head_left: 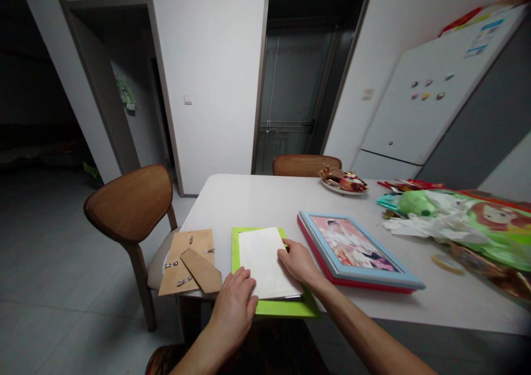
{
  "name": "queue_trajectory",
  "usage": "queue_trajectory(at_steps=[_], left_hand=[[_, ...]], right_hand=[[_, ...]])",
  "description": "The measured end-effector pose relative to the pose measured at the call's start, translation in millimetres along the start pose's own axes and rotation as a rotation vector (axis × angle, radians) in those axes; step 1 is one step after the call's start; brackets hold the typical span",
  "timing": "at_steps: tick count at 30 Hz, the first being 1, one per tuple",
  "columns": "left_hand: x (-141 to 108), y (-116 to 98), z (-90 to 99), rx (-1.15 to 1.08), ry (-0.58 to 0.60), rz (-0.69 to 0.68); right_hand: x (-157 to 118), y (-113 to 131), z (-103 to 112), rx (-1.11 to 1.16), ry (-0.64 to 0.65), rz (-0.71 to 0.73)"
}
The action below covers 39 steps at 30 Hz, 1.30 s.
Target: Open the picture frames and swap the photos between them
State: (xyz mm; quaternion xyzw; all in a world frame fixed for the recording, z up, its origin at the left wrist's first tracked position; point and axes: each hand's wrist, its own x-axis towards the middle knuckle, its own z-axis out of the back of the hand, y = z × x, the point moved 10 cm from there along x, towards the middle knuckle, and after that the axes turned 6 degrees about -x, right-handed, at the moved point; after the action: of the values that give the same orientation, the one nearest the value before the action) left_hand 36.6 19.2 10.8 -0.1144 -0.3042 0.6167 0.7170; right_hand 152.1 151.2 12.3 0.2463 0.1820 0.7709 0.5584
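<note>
A white sheet [263, 256] lies slightly askew over a lime-green frame [286, 308] at the table's front edge. My left hand [237, 297] rests at the sheet's lower left, its fingers closed together on the edge. At the sheet's right edge is my right hand [298, 260], thumb on top and fingers bent at the side, pinching it. To the left, a brown backing board [174, 281] with metal clips and a folded stand leg [203, 270] reaches over the table edge. On the right, a light blue picture frame [360, 248] lies stacked on a red one [373, 286].
The white table [265, 192] also holds a plate of ornaments [344, 181], a tape roll [448, 264] and green and white plastic bags [448, 212] at the right. Wooden chairs stand at the left [133, 203] and far side [307, 165].
</note>
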Motion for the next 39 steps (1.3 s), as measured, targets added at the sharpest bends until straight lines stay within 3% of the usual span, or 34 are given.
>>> queue_trajectory(at_steps=[7,11,14,17,20,23,27,32,35,39], left_hand=[[0.4,-4.9,-0.9,0.062,0.066,-0.010],[-20.6,28.7,31.5,0.093,-0.082,-0.001],[-41.2,81.3,59.2,0.204,-0.151,0.120],[-58.1,130.9,81.0,0.294,-0.211,0.251],[-63.5,152.9,87.5,0.277,-0.237,0.226],[-64.3,160.7,89.8,0.262,-0.259,0.187],[-64.8,151.8,104.0,0.234,-0.343,0.129],[-54.2,93.8,117.2,0.128,-0.435,-0.010],[-36.9,52.8,96.5,0.042,-0.371,-0.060],[-12.2,16.6,48.7,-0.028,-0.223,-0.049]], right_hand=[[-5.8,-1.8,-3.7,-0.407,0.008,0.021],[-12.8,8.7,-6.2,-0.327,-0.010,0.092],[-28.2,47.1,-16.4,-0.163,0.023,0.249],[-51.1,105.3,-36.5,-0.079,0.098,0.440],[-67.4,153.6,-63.0,-0.156,0.140,0.565],[-68.1,174.3,-88.5,-0.241,0.158,0.574],[-62.3,176.9,-95.7,-0.092,0.183,0.532],[-67.6,157.6,-41.8,0.114,0.114,0.497],[-74.3,125.7,-9.1,0.107,0.119,0.457],[-78.2,71.2,16.7,0.056,0.106,0.375]])
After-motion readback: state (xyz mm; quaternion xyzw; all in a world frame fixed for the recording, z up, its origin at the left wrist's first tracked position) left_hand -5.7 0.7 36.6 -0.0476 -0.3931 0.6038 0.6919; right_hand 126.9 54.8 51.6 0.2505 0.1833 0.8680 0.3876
